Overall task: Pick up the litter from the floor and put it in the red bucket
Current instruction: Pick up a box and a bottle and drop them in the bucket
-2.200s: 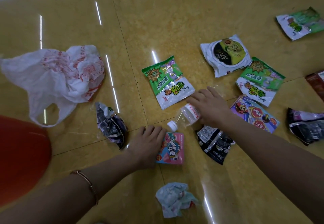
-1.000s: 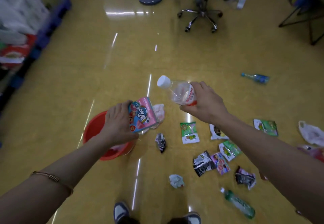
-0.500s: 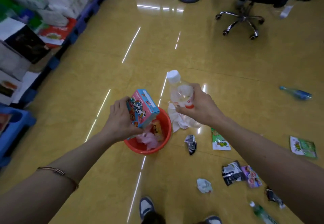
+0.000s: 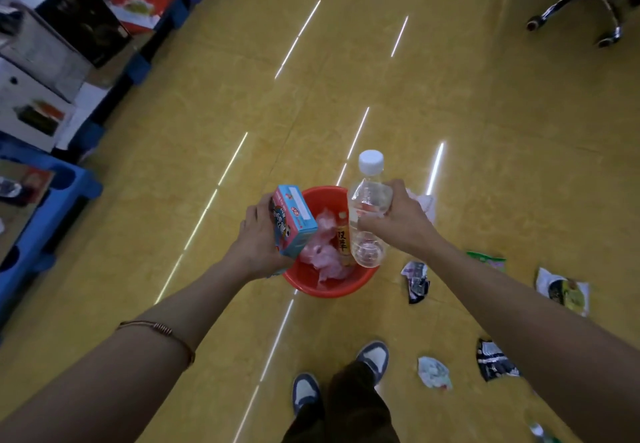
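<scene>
Since half a second ago both hands have moved in over the bucket point(image 4: 329, 289), and the bottle point(image 4: 367, 200), which was then beyond the far rim, is now above the bucket's right part.

Head view: the left hand point(image 4: 258, 241) grips a carton point(image 4: 294, 224). The thumb lies on its near side, and the other fingers go round the left side, where I cannot see them. The carton is tilted over the bucket's rim at 9 o'clock. It is pink with a blue top, a cartoon print and a small red logo; the writing is too small to read. The right hand point(image 4: 403, 222) is closed round the middle of the clear bottle, which stands nearly upright with its white cap at 12 o'clock. Its label is under the fingers and cannot be read.

The red bucket stands on the floor between the two hands. Inside it lie a pink bag point(image 4: 322, 246) and a small bottle with a yellow label point(image 4: 343, 238) that has dark Chinese characters, which I cannot read with certainty.

More litter is on the floor: a white bag point(image 4: 425, 201) at 2 o'clock from the bucket, a black wrapper point(image 4: 415, 281) just beside it at 3 o'clock, a green packet point(image 4: 486, 258) and a white packet point(image 4: 562, 292) farther at 3 o'clock, and crumpled paper point(image 4: 433, 371) at 5 o'clock.
</scene>
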`<state>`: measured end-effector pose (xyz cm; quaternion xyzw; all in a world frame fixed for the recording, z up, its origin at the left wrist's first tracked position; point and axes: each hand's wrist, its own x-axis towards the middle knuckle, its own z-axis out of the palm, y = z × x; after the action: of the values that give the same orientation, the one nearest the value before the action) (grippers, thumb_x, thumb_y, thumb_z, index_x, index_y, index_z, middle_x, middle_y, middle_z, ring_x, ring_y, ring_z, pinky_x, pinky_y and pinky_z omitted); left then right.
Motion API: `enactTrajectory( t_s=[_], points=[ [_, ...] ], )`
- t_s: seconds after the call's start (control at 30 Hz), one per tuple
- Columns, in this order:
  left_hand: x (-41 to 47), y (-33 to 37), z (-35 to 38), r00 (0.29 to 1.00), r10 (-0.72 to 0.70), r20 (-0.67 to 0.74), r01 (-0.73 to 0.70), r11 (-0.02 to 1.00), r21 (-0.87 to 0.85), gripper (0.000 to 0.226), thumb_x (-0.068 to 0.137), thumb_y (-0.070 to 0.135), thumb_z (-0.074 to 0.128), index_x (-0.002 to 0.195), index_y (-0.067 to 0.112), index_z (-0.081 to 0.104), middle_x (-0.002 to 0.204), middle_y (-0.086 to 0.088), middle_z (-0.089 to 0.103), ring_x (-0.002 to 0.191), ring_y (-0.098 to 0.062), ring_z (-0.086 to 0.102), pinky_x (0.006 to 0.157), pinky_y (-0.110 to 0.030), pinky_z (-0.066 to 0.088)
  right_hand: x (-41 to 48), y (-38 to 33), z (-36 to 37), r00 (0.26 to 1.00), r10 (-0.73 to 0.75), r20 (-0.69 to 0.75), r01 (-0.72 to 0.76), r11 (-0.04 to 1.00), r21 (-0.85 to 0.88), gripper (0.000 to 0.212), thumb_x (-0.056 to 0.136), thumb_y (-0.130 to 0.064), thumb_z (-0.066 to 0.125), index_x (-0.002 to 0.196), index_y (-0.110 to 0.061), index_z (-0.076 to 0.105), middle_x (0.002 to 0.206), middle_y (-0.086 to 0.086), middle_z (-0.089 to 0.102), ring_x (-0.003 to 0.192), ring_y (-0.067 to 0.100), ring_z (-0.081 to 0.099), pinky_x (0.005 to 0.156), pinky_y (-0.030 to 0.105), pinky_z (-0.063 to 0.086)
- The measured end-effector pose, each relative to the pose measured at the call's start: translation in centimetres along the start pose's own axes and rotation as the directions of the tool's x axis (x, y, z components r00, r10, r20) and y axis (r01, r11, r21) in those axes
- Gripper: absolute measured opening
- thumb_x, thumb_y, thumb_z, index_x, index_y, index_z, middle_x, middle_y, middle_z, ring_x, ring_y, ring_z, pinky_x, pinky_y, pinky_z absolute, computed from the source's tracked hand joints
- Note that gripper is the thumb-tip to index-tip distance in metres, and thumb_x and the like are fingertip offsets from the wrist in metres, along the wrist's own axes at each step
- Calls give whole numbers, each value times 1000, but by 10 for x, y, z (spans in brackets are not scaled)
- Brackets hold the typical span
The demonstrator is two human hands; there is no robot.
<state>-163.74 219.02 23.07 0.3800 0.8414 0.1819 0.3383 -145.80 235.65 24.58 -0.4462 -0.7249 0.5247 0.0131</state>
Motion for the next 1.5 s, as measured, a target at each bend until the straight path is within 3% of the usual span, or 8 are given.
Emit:
enactTrajectory(
  t_s=[0.13,0.33,0.5,0.77,0.9,1.03,1.13,1.5],
  points=[
    [30,-22,30,992,-121,28,124,968,-217,129,39,28,82,143,14,8,136,-4,24,127,-26,41,97,-48,47,31,28,16,1000,21,-16,-21,1000,16,66,74,-29,77,124,-19,35,102,-2,61,93,15,59,68,25,47],
    [82,-61,84,992,-101,74,117,955,-272,120,62,5,85,147,12,1,146,-6,23,114,-10,49,84,-22,46,78,78,62,996,78,-46,-78,997,-2,75,73,-40,77,129,-25,29,108,3,63,98,21,61,86,42,51],
    [127,-95,124,989,-49,138,79,972,-223,139,49,11,87,145,35,-11,148,-9,21,121,-26,52,92,-50,51,116,117,108,991,114,-72,-113,993,22,72,79,-37,73,132,-20,27,111,-2,58,97,17,59,86,34,48],
    [171,-136,178,989,-4,150,8,1000,-27,124,63,16,84,149,19,-6,140,-17,28,117,-35,50,93,-41,45,163,194,168,972,229,-44,-231,972,-37,78,78,-47,71,134,-20,23,122,10,61,105,31,62,91,45,49],
    [183,-141,182,978,-18,209,7,999,53,133,57,24,87,148,26,-10,145,-16,17,134,-35,27,109,-44,28,169,207,172,957,292,1,-292,956,-17,93,76,-34,77,145,-13,17,129,13,54,116,26,55,94,29,42],
    [180,-126,167,977,33,212,-61,990,126,120,57,47,80,148,34,4,151,-9,10,141,-31,14,115,-46,21,162,193,156,979,200,-23,-202,976,-82,94,75,-28,77,147,-13,18,142,14,36,128,25,41,101,29,34],
    [167,-99,147,984,125,130,-144,978,150,105,53,73,46,146,35,17,150,-4,19,140,-24,19,113,-48,22,145,174,135,986,136,-95,-146,983,-109,90,73,-37,75,145,-18,25,142,8,37,129,20,41,104,35,38],
    [108,51,73,914,397,90,-405,865,297,83,65,73,32,141,38,29,153,2,22,143,-27,14,114,-55,6,42,99,6,946,46,-321,-100,983,-154,75,79,-51,64,142,-30,31,146,-6,36,132,17,36,101,45,40]
  ],
)
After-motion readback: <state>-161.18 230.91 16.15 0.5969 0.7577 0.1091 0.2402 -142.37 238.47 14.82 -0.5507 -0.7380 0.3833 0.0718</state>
